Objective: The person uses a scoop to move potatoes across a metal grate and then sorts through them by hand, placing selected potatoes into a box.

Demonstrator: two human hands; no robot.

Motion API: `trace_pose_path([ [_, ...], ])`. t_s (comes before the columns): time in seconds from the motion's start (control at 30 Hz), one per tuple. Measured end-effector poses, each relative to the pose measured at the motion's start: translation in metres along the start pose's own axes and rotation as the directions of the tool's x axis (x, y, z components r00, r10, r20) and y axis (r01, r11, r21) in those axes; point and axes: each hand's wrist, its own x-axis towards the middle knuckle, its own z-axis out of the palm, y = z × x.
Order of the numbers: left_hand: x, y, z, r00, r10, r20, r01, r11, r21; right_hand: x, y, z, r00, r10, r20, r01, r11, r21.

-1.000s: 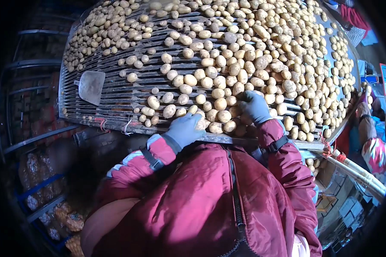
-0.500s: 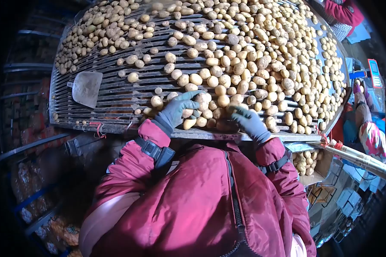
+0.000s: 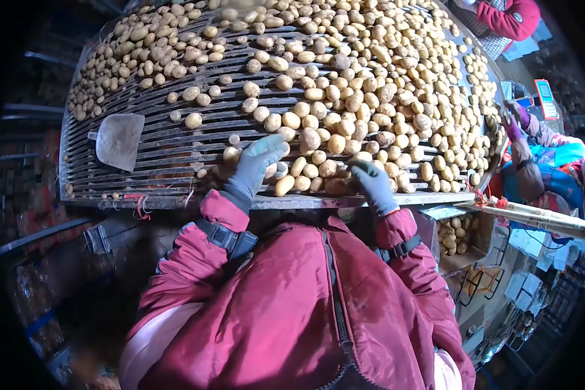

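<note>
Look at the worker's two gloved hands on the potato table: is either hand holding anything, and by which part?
It cannot be told for certain. The left hand lies spread, open, on the potatoes; the right hand is curled over potatoes at the slatted table's near edge, grip hidden.

Both arms, in red jacket sleeves with a dark strap around each forearm, reach forward from the chest. The left hand [image 3: 257, 164] wears a grey glove and lies palm down, fingers stretched and slightly spread, its grip loose and empty. Just to its right, at about the same reach, the right hand [image 3: 372, 184], gloved alike, curls its fingers downward, wrist bent.
</note>
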Motion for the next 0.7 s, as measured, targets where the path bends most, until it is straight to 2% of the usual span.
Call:
trace_pose_path([
  [0.07, -0.001, -0.01, -0.005, 1.0, -0.018, 0.024, 0.017, 0.999, 0.051, 0.021, -0.032, 0.002, 0.937, 0.31, -0.162, -0.286, 0.946, 0.152],
  [0.1, 0.0, -0.016, -0.006, 0.998, -0.001, 0.062, -0.001, 1.0, 0.03, 0.031, -0.068, 0.007, 0.911, 0.364, -0.193, -0.288, 0.898, 0.333],
  [0.13, 0.002, -0.021, -0.006, 0.995, 0.02, 0.101, -0.021, 1.0, 0.007, 0.044, -0.027, 0.014, 0.932, 0.326, -0.158, -0.299, 0.938, 0.173],
  [0.2, -0.002, -0.022, 0.001, 0.993, 0.004, 0.12, 0.001, 0.999, -0.039, 0.061, -0.039, 0.026, 0.956, 0.114, -0.27, -0.169, 0.967, -0.192],
  [0.23, -0.005, -0.021, 0.001, 0.989, -0.013, 0.144, 0.018, 0.999, -0.029, 0.07, -0.039, 0.032, 0.961, 0.132, -0.244, -0.209, 0.924, -0.321],
  [0.27, -0.009, -0.017, 0.003, 0.985, -0.033, 0.169, 0.036, 0.999, -0.019, 0.073, -0.04, 0.039, 0.959, 0.125, -0.253, -0.205, 0.926, -0.318],
  [0.3, -0.014, -0.013, 0.009, 0.985, -0.013, 0.173, 0.016, 1.0, -0.019, 0.073, -0.043, 0.045, 0.973, -0.012, -0.229, -0.08, 0.917, -0.391],
  [0.33, -0.012, -0.016, 0.008, 0.983, -0.074, 0.17, 0.082, 0.996, -0.04, 0.076, -0.047, 0.05, 0.968, -0.155, -0.199, 0.046, 0.884, -0.465],
  [0.37, -0.006, -0.025, 0.005, 0.979, -0.077, 0.187, 0.09, 0.994, -0.058, 0.084, -0.047, 0.058, 0.984, 0.085, -0.155, -0.158, 0.817, -0.554],
  [0.4, -0.003, -0.03, 0.004, 0.975, -0.08, 0.206, 0.097, 0.992, -0.075, 0.089, -0.024, 0.065, 0.991, 0.038, -0.132, -0.11, 0.793, -0.599],
  [0.43, -0.007, -0.028, 0.006, 0.975, -0.093, 0.203, 0.115, 0.988, -0.099, 0.095, -0.007, 0.068, 0.983, 0.067, -0.172, -0.156, 0.805, -0.572],
  [0.5, -0.009, -0.025, 0.005, 0.972, -0.093, 0.217, 0.104, 0.994, -0.039, 0.103, -0.019, 0.056, 0.971, 0.079, -0.227, -0.193, 0.818, -0.541],
  [0.53, -0.01, -0.025, 0.004, 0.97, -0.114, 0.214, 0.116, 0.993, 0.006, 0.102, -0.037, 0.044, 0.952, 0.242, -0.187, -0.296, 0.885, -0.359],
  [0.57, -0.015, -0.023, 0.005, 0.977, -0.056, 0.206, 0.062, 0.998, -0.022, 0.102, -0.052, 0.035, 0.916, 0.387, -0.109, -0.4, 0.901, -0.166],
  [0.6, -0.012, -0.026, 0.001, 0.963, 0.089, 0.253, -0.129, 0.98, 0.15, 0.101, -0.036, 0.034, 0.923, 0.34, -0.177, -0.355, 0.933, -0.054],
  [0.63, -0.01, -0.029, -0.008, 0.973, 0.015, 0.23, -0.022, 0.999, 0.028, 0.1, -0.017, 0.033, 0.921, 0.358, -0.15, -0.311, 0.912, 0.267],
  [0.67, -0.014, -0.024, -0.009, 0.974, -0.065, 0.216, 0.088, 0.991, -0.097, 0.095, 0.004, 0.03, 0.923, 0.368, -0.116, -0.245, 0.791, 0.56],
  [0.7, -0.009, -0.03, -0.017, 0.978, 0.027, 0.205, -0.046, 0.995, 0.089, 0.08, -0.005, 0.014, 0.914, 0.404, 0.038, -0.301, 0.613, 0.731],
])
